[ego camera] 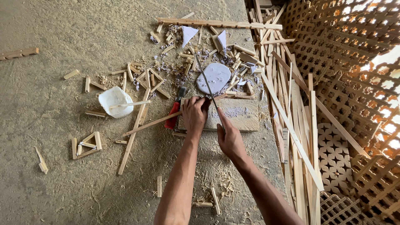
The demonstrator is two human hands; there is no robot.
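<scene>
Left hand (194, 114) closed around a thin wooden strip (155, 122), pressing it onto a flat board (237, 116) on the floor. Right hand (228, 139) closed on the handle end of a slim saw blade (205, 80) running away from both hands. A white bowl (115, 101) sits left of the left hand; lattice panels (346, 62) lie right of the right hand.

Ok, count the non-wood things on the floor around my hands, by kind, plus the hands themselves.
Hands: 2, left hand and right hand
White bucket: 1
Red-handled tool: 1
Long thin blade: 1
Round pale slab: 1
White paper scraps: 2, one and another
Total: 8
</scene>
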